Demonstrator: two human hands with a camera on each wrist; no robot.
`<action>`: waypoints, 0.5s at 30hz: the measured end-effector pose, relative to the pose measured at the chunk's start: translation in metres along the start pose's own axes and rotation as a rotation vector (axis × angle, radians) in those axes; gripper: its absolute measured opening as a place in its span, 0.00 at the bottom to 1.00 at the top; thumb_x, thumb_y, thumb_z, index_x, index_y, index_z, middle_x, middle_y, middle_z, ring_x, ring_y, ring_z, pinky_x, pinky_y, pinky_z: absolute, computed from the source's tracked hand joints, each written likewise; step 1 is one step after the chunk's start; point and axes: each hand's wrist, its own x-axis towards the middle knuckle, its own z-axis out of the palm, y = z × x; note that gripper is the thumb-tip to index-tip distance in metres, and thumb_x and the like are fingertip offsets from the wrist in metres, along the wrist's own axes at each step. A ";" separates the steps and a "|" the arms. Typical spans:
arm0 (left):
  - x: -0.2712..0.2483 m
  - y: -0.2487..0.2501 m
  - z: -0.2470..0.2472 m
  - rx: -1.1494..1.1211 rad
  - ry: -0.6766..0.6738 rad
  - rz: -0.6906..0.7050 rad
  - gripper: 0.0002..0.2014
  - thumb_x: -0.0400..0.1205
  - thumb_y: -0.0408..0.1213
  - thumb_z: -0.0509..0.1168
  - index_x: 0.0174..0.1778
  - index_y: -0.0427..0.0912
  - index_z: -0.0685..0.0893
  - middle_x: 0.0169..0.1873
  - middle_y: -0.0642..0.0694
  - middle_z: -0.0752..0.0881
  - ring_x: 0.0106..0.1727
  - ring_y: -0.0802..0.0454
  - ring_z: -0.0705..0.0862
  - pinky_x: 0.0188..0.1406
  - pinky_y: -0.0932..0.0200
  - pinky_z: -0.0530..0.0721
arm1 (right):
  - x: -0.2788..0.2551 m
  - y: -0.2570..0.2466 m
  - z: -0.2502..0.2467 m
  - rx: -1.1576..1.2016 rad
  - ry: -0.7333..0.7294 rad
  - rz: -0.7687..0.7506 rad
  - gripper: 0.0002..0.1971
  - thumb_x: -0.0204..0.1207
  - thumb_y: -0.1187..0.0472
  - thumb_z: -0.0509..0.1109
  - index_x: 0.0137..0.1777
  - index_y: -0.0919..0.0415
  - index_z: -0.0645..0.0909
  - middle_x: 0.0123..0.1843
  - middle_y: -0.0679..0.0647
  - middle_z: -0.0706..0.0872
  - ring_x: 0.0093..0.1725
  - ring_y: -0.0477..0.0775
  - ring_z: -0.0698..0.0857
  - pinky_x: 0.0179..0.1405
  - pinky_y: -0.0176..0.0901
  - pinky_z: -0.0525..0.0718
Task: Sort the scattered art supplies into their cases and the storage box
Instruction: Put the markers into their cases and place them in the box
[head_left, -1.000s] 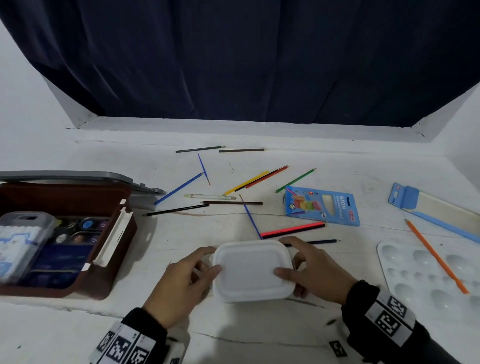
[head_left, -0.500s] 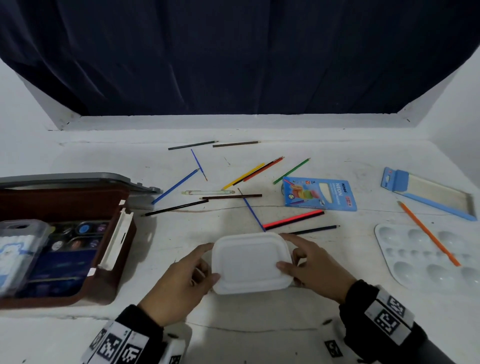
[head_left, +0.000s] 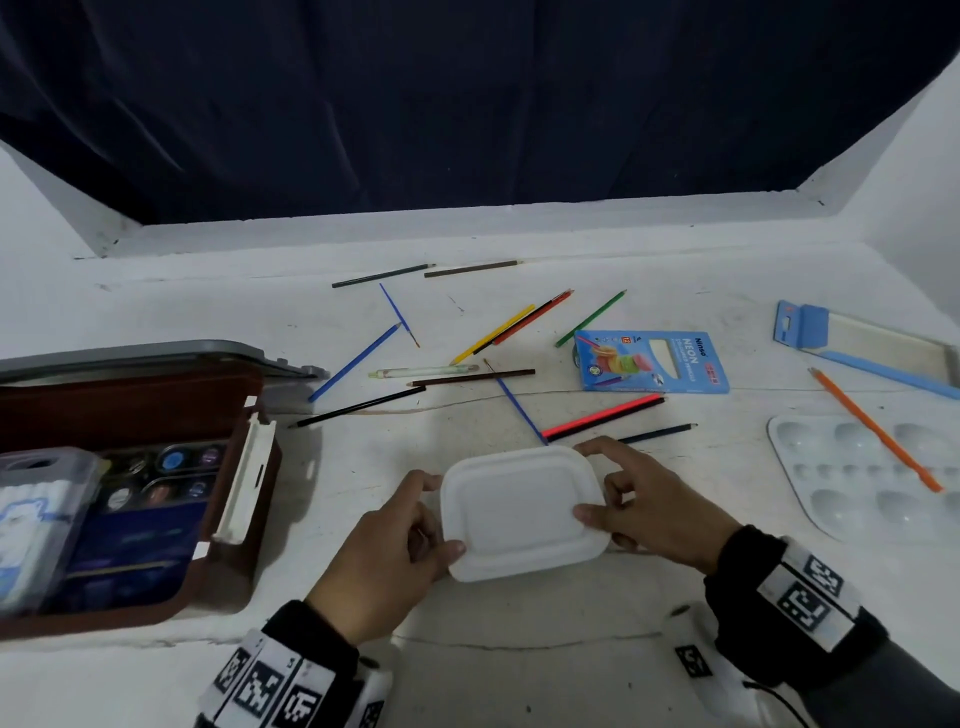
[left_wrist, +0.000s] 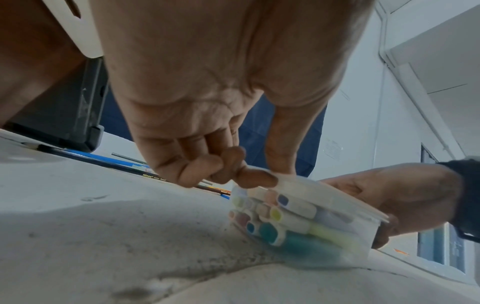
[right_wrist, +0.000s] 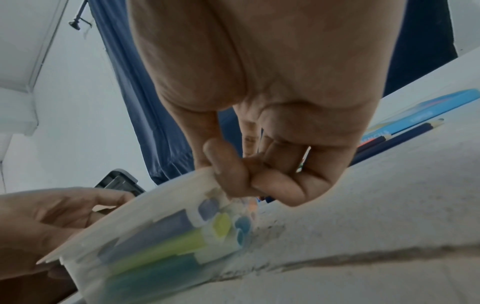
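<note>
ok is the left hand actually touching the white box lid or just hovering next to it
Touching. The left wrist view shows the left hand with its thumb tip and a fingertip pressed on the rim of the white box lid; the head view agrees.

Small white lidded container (head_left: 522, 512), translucent walls, I see coloured markers (left_wrist: 291, 218) stacked inside; sits near table edge. Coloured pencils (head_left: 493, 332) lie scattered beyond it. Blue pencil box (head_left: 652, 361) flat, right of them. Brown storage case (head_left: 130, 415) open, far left.
</note>
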 end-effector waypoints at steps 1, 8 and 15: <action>0.001 0.001 0.000 0.004 -0.001 -0.001 0.23 0.79 0.40 0.74 0.65 0.57 0.71 0.34 0.53 0.85 0.30 0.59 0.79 0.33 0.67 0.76 | 0.000 0.001 0.001 -0.031 0.012 -0.012 0.22 0.74 0.59 0.79 0.63 0.40 0.76 0.30 0.52 0.76 0.29 0.49 0.79 0.35 0.48 0.90; 0.002 0.003 -0.001 0.022 0.002 -0.062 0.23 0.78 0.43 0.75 0.65 0.57 0.73 0.36 0.52 0.87 0.29 0.61 0.78 0.41 0.53 0.86 | 0.002 -0.007 -0.001 -0.165 -0.021 -0.020 0.22 0.74 0.56 0.78 0.63 0.44 0.72 0.32 0.51 0.81 0.34 0.51 0.84 0.45 0.55 0.90; -0.008 0.009 0.001 0.093 0.067 -0.040 0.26 0.82 0.44 0.72 0.75 0.59 0.75 0.38 0.55 0.86 0.34 0.59 0.83 0.39 0.62 0.85 | 0.001 -0.033 -0.004 -0.535 0.014 -0.170 0.48 0.68 0.45 0.80 0.83 0.42 0.56 0.70 0.45 0.71 0.69 0.47 0.71 0.70 0.42 0.71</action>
